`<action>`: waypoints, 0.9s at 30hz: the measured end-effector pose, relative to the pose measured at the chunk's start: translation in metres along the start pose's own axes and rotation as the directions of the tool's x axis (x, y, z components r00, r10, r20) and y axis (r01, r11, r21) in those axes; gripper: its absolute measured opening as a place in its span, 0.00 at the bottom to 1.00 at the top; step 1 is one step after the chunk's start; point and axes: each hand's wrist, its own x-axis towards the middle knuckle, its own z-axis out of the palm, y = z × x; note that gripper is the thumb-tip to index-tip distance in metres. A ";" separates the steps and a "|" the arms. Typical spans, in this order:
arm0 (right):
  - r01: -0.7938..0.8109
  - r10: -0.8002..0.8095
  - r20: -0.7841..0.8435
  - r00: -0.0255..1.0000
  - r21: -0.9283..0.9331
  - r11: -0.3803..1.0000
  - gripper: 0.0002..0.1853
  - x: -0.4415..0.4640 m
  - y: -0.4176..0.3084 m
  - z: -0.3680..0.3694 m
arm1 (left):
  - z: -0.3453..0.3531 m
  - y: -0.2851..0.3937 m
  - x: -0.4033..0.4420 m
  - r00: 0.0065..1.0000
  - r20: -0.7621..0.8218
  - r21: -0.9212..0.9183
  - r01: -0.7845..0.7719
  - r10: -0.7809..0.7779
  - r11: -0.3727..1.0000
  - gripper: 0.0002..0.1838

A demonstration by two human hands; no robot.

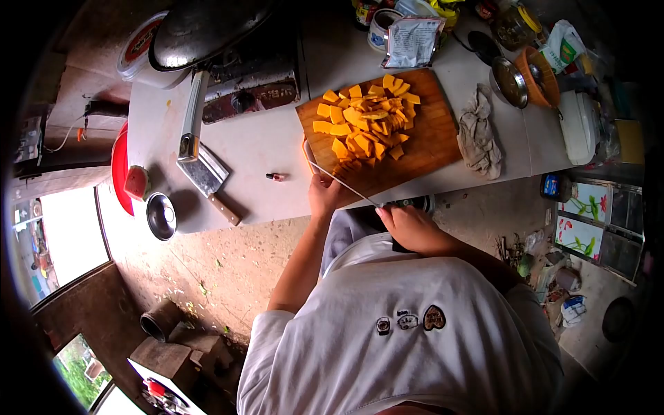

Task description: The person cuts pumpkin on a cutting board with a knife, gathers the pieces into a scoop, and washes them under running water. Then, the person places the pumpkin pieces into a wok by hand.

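My right hand [413,227] is closed at the near end of a knife [349,189], whose thin blade is seen edge-on and slants up to the left across the board's front corner. My left hand [324,195] is at that corner beside the blade, fingers bent and pressed together; what they hold, if anything, is hidden. Chunks and slices of orange pumpkin [366,117] lie heaped on the wooden cutting board [432,131]. A few darker slices sit just beyond my left fingers.
On the table, a cleaver [207,178] and metal bowl [162,216] lie left, a gas stove [252,97] behind. A crumpled cloth [478,135] is right of the board, near a steel bowl [510,81] and wooden bowl [539,76]. A small red-capped bottle [275,177] lies in front.
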 end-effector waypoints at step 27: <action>-0.118 0.119 -0.002 0.993 -0.136 0.984 0.28 0.028 0.004 0.031 | -0.021 0.013 0.013 0.936 0.353 -0.206 0.088 -0.010 0.975 0.17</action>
